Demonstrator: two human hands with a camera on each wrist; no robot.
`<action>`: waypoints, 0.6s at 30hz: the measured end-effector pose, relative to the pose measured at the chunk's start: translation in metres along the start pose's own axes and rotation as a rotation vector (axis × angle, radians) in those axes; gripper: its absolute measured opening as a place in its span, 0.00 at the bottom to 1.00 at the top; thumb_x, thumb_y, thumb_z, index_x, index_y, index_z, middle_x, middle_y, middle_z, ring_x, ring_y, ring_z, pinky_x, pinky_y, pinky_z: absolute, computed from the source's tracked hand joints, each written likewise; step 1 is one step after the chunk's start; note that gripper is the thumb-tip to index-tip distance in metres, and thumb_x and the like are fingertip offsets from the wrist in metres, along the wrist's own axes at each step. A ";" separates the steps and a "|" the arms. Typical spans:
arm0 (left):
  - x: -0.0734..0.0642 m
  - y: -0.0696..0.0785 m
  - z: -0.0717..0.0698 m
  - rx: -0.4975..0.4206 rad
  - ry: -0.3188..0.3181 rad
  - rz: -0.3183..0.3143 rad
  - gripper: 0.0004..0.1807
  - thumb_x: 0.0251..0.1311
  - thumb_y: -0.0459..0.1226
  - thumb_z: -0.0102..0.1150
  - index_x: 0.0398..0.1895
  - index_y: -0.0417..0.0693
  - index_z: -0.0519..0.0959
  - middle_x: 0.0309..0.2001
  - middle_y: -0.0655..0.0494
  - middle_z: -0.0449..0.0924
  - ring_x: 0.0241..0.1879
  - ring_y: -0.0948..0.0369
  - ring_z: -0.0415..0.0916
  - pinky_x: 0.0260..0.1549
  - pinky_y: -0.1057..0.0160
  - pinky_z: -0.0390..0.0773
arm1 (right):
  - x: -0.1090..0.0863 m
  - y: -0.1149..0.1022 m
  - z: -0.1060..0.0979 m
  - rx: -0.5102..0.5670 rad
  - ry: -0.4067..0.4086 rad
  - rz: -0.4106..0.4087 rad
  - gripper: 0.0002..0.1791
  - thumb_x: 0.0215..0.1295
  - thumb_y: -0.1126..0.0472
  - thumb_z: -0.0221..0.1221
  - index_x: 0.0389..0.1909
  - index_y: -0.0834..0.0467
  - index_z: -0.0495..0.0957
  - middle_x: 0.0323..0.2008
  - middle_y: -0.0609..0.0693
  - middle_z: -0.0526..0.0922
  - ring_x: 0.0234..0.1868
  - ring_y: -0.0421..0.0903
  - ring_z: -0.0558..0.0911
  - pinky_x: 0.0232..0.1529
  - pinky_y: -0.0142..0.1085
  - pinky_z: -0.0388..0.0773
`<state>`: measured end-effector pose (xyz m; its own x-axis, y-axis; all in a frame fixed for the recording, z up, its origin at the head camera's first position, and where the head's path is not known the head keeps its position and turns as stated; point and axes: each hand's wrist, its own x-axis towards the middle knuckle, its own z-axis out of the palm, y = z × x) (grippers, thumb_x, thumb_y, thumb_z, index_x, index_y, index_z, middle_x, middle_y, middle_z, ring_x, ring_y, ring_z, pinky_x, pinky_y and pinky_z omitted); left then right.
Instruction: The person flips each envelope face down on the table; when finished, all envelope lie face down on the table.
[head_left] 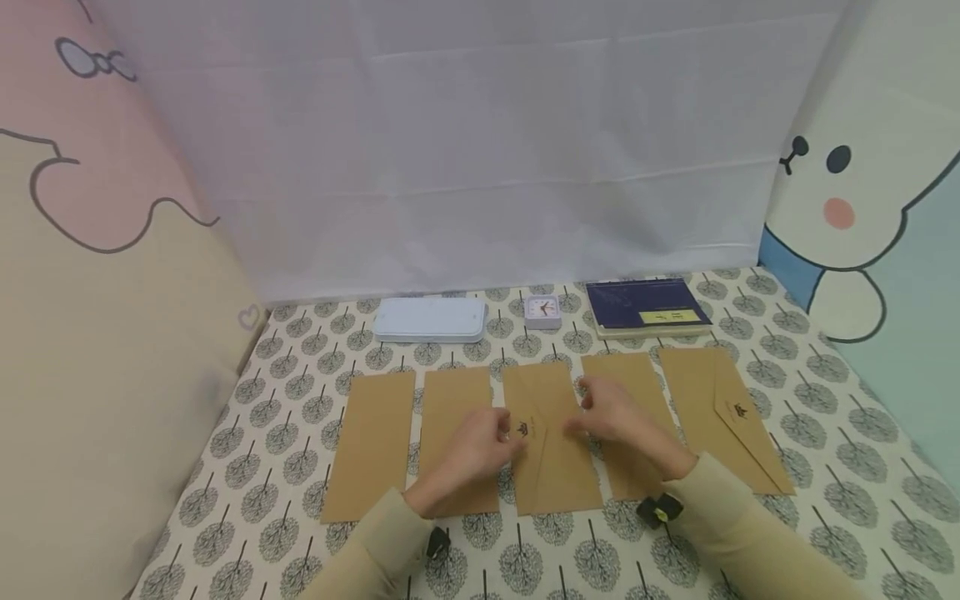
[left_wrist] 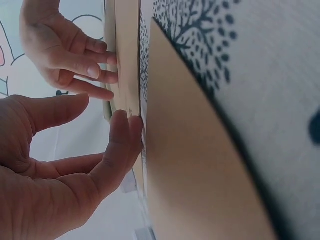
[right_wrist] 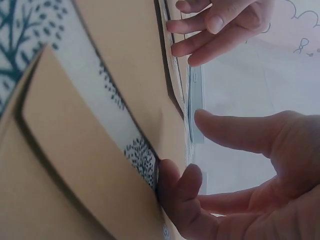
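Note:
Several brown paper envelopes lie side by side in a row. The middle envelope (head_left: 566, 471) has its flap side up, with a small dark crown print. My left hand (head_left: 480, 446) is at its left edge, over the gap beside the plain second envelope (head_left: 453, 392). At its right edge is my right hand (head_left: 611, 408), partly over the fourth envelope (head_left: 637, 467). In the right wrist view, the right fingertips (right_wrist: 167, 175) touch an envelope's edge, thumb apart. The left fingers (left_wrist: 122, 132) are loosely bent beside the paper in the left wrist view; contact is unclear. Neither hand grips anything.
Behind the row stand a pale flat case (head_left: 430, 318), a small square clock (head_left: 542, 312) and a dark blue book (head_left: 637, 304). A leftmost envelope (head_left: 367, 450) and a flap-up rightmost envelope (head_left: 693, 400) flank the others. A white curtain (head_left: 480, 150) hangs behind the tree-patterned cloth (head_left: 262, 500).

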<state>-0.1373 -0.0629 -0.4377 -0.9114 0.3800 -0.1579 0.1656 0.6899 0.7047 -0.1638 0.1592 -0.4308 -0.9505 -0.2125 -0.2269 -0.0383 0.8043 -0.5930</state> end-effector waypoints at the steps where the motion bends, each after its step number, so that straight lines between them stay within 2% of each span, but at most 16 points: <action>1: 0.000 0.000 0.000 -0.003 0.000 -0.004 0.16 0.57 0.40 0.65 0.20 0.45 0.69 0.15 0.59 0.64 0.14 0.66 0.60 0.11 0.69 0.61 | 0.000 0.000 0.000 0.005 0.001 -0.004 0.41 0.47 0.59 0.72 0.59 0.76 0.66 0.37 0.59 0.79 0.40 0.55 0.78 0.42 0.47 0.77; 6: 0.002 -0.001 0.000 -0.025 0.003 -0.015 0.16 0.57 0.39 0.65 0.20 0.44 0.68 0.15 0.60 0.63 0.13 0.66 0.59 0.10 0.69 0.59 | -0.001 0.002 -0.003 0.080 0.004 -0.032 0.35 0.49 0.65 0.69 0.57 0.76 0.68 0.33 0.55 0.80 0.36 0.51 0.79 0.38 0.43 0.78; 10: 0.002 -0.002 0.001 -0.050 -0.004 -0.028 0.16 0.58 0.38 0.64 0.20 0.44 0.68 0.14 0.60 0.62 0.12 0.66 0.58 0.09 0.70 0.57 | -0.003 0.004 -0.007 0.111 0.018 -0.082 0.26 0.51 0.68 0.66 0.52 0.73 0.74 0.34 0.54 0.81 0.38 0.51 0.79 0.38 0.42 0.78; 16: 0.001 -0.001 0.002 -0.056 -0.020 -0.029 0.11 0.58 0.37 0.63 0.23 0.45 0.73 0.15 0.58 0.67 0.12 0.66 0.59 0.08 0.70 0.59 | -0.005 0.009 -0.012 0.143 -0.002 -0.145 0.23 0.54 0.72 0.62 0.52 0.75 0.74 0.36 0.56 0.82 0.40 0.53 0.81 0.38 0.41 0.79; 18: 0.001 -0.001 0.003 -0.056 -0.020 -0.019 0.08 0.57 0.36 0.63 0.27 0.43 0.76 0.14 0.58 0.67 0.11 0.66 0.59 0.08 0.71 0.59 | -0.005 0.010 -0.013 0.168 -0.016 -0.151 0.23 0.54 0.73 0.62 0.52 0.74 0.74 0.35 0.55 0.83 0.38 0.51 0.81 0.36 0.40 0.79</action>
<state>-0.1371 -0.0611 -0.4404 -0.9063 0.3801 -0.1849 0.1267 0.6617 0.7390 -0.1632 0.1756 -0.4256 -0.9330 -0.3327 -0.1372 -0.1262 0.6596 -0.7410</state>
